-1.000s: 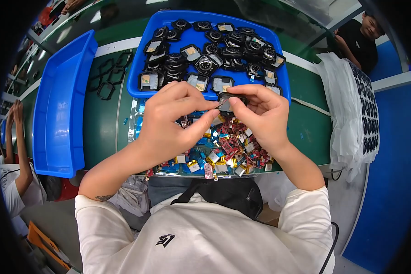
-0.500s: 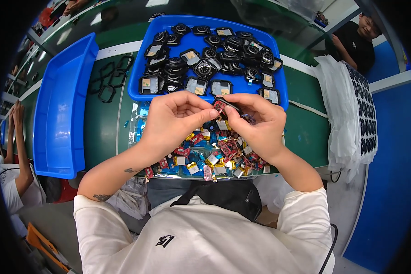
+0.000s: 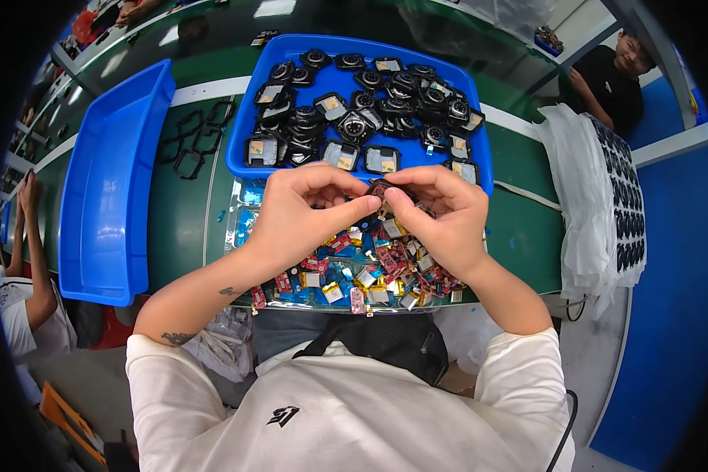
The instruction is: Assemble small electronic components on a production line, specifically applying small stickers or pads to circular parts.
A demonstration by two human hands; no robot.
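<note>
Both hands meet over the near rim of a blue tray (image 3: 485,169). Between their fingertips is a black smartwatch case (image 3: 405,189), tilted, with a small red circuit board (image 3: 378,189) in its opening. My left hand (image 3: 295,206) pinches the case's left side, thumb against the board. On the other side my right hand (image 3: 447,214) grips the case, its thumb pressing near the board. How far the board sits inside is hidden by the fingers. Below the hands lies a heap of red boards with silver-and-yellow battery cells (image 3: 377,294) on a clear tray.
Many black watch cases (image 3: 355,126) fill the blue tray. To the left stand another blue tray (image 3: 94,189) and several black frames (image 3: 189,163). White sheets (image 3: 578,189) and a rack of dark parts (image 3: 625,197) stand at the right. Another person (image 3: 612,79) is at the upper right.
The red board, more exposed between my fingertips before, now lies lower against the watch case and shows less. My left fingers have shifted slightly; the whole view has moved a little.
</note>
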